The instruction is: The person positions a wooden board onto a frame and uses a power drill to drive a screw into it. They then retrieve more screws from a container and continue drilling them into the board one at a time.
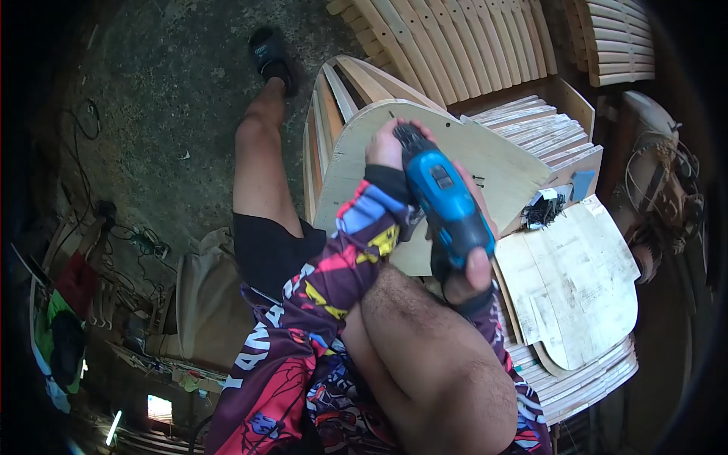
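Observation:
My right hand [476, 270] is wrapped round a blue and black cordless drill [449, 199], its thumb at the back of the body. The drill's nose points away from me, down at a rounded plywood panel [500, 155]. My left hand [385, 149] is closed beside the black chuck, close to the panel's curved edge. A thin dark tip shows just beyond its fingers; what they pinch is mostly hidden. Under the panel, wooden slats [327, 114] form a curved frame. A few loose screws [478, 181] lie on the panel, right of the drill.
A small box of black screws [544, 209] sits at the right, above stacked plywood panels [572, 280]. Slatted wooden pieces [462, 45] stand at the top. Beside my bent leg is the concrete floor [174, 114]. Cables [148, 243] lie at left, machinery [656, 167] at far right.

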The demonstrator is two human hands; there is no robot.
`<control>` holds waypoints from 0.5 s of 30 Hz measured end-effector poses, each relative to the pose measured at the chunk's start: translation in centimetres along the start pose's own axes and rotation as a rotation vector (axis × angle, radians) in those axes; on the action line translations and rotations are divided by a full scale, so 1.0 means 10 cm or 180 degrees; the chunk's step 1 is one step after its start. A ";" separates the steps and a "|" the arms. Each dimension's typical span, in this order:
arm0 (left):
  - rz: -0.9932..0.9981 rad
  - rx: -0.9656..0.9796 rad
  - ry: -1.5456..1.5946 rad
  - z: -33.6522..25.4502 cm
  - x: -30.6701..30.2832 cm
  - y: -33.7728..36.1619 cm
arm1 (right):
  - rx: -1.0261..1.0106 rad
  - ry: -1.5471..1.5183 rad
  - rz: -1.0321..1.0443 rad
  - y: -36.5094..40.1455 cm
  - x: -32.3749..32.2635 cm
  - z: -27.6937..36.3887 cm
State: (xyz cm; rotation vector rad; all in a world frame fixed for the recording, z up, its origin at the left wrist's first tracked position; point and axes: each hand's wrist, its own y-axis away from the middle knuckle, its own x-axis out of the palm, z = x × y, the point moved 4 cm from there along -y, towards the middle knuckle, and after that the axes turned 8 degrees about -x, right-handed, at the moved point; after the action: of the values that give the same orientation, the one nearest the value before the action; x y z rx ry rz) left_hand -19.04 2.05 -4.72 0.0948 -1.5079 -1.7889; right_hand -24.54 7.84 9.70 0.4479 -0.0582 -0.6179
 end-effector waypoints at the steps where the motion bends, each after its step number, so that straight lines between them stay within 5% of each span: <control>1: 0.0094 0.0019 -0.0048 -0.03 -0.02 -0.06 | -0.0146 0.0016 -0.0041 -0.02 0.01 -0.03; 5: 0.0481 -0.0152 -0.0150 -0.16 0.05 -0.19 | -0.0214 -0.0241 -0.0165 -0.09 0.00 -0.07; 8: 0.0204 -0.0263 0.0149 -0.10 -0.10 -0.12 | 0.0280 -0.0313 -0.0025 -0.05 0.03 -0.05; 15: -0.0178 -0.0133 0.0071 0.03 -0.19 -0.11 | 0.0100 0.0034 0.0040 0.02 -0.03 -0.03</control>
State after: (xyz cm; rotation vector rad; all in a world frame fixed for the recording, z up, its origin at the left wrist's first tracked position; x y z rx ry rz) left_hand -18.42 3.40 -6.38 0.1370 -1.4644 -1.8565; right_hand -24.57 8.26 9.51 0.4808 -0.0606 -0.6030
